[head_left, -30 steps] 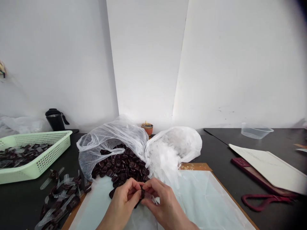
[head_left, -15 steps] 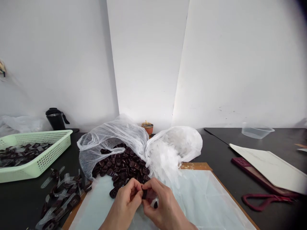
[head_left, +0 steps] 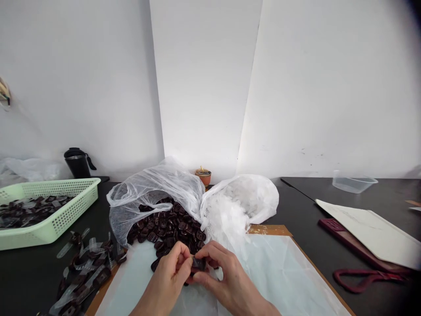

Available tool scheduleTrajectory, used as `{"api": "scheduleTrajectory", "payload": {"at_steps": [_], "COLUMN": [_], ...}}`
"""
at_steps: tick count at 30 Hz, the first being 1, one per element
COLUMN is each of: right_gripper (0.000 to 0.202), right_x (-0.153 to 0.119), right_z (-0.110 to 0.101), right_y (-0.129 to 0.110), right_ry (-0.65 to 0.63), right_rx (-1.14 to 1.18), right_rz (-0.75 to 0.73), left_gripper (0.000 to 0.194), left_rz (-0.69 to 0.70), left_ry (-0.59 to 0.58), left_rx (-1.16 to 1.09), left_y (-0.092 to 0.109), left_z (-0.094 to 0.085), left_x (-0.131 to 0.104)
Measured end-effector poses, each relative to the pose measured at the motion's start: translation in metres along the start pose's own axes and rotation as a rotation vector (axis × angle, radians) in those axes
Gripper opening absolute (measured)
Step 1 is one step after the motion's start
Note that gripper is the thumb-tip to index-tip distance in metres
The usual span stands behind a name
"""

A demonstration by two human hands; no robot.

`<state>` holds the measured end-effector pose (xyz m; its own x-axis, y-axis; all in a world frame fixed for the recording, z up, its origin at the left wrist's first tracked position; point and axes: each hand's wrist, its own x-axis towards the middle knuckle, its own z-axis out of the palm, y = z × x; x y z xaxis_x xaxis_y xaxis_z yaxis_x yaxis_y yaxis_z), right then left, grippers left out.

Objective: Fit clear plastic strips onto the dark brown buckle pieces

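Note:
Both hands meet over the pale sheet [head_left: 283,272] at the bottom centre. My left hand [head_left: 171,274] pinches the left end of a small dark brown piece [head_left: 198,263]. Thumb and fingers of my right hand [head_left: 226,274] grip the same piece from the right. Just beyond them, a heap of glossy dark brown pieces [head_left: 171,224] spills from a clear plastic bag [head_left: 158,180]. To its right, a white bag [head_left: 263,197] lets out translucent plastic strips [head_left: 226,219]. Dark pieces joined with clear strips [head_left: 87,267] lie piled left of the sheet.
A green basket [head_left: 70,217] of similar joined pieces stands at the left, with a black cup [head_left: 77,163] behind. On the right are red scissors [head_left: 358,279], a cream board [head_left: 371,228] over a dark red tray [head_left: 345,241], and a clear container [head_left: 353,182].
The dark piece between my hands has turned and shows more of its surface. My right hand's fingers have spread wider around it, and both hands have shifted slightly.

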<state>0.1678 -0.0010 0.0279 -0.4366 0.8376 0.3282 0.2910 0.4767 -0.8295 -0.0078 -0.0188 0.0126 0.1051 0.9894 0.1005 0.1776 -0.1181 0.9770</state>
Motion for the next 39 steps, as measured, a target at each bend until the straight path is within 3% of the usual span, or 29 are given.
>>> {"api": "scheduleTrajectory", "payload": {"at_steps": [4,6,8,13,22,33,39], "right_gripper": [0.009,0.017,0.027,0.03,0.024,0.028,0.028], "right_x": [0.005,0.007,0.008,0.005,0.002,0.004,0.004], "right_z": [-0.001,-0.001,-0.001,0.003,-0.003,-0.003,-0.004], "right_y": [0.002,0.006,0.008,0.003,-0.013,-0.004,-0.007], "right_ry": [0.029,0.011,0.007,0.056,0.073,0.123,0.044], "right_rx": [0.243,0.497,0.71,0.878,0.783,0.74,0.786], "right_rz": [0.146,0.23,0.288,0.371,0.379,0.353,0.305], "left_gripper": [0.017,0.015,0.031,0.037,0.029,0.031,0.033], "left_rz": [-0.02,-0.047,-0.057,-0.058,-0.178,-0.241,-0.234], "left_ry": [-0.037,-0.088,-0.144,-0.143,-0.036,-0.111,-0.066], "left_rx": [-0.079,-0.215,-0.338,-0.404,-0.577,-0.524,-0.549], "left_y": [0.008,0.012,0.014,0.003,0.01,0.012,0.013], "left_z": [-0.001,-0.003,-0.005,-0.005,0.006,0.003,0.001], "left_x": [-0.003,-0.003,-0.001,0.006,-0.001,0.0,0.002]}}
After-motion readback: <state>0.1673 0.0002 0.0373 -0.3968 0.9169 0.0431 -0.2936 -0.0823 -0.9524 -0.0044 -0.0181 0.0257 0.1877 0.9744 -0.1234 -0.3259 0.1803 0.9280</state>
